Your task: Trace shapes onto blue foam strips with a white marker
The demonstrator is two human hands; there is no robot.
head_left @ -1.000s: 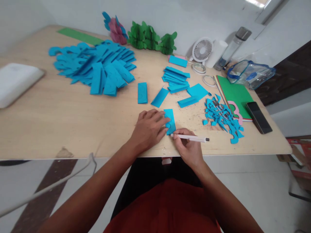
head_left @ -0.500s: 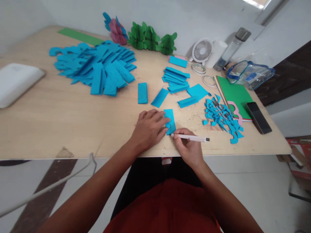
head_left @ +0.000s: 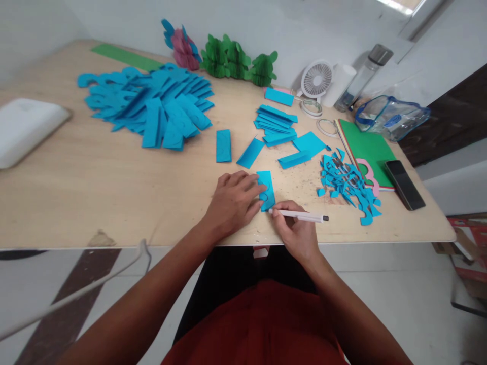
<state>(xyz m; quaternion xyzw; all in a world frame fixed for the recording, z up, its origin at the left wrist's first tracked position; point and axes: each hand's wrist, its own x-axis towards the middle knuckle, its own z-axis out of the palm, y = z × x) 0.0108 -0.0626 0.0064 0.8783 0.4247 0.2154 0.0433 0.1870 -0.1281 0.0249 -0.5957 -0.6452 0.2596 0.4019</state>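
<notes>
A small blue paper strip (head_left: 268,188) with curved drawn lines lies near the table's front edge. My left hand (head_left: 234,200) rests flat with its fingers outstretched, their tips on the strip's left side. My right hand (head_left: 299,230) grips a white pen (head_left: 302,216), whose tip is at the lower end of the strip. Beyond my hands lie two folded blue strips (head_left: 223,146) and a stack of blue folded paper (head_left: 274,121).
A big heap of blue paper pieces (head_left: 167,106) spreads at left. Blue scraps (head_left: 344,177) lie at right beside a green paper pad (head_left: 367,149) and a phone (head_left: 405,185). Behind stand a fan (head_left: 317,79), a bottle (head_left: 361,78) and green paper decorations (head_left: 228,58).
</notes>
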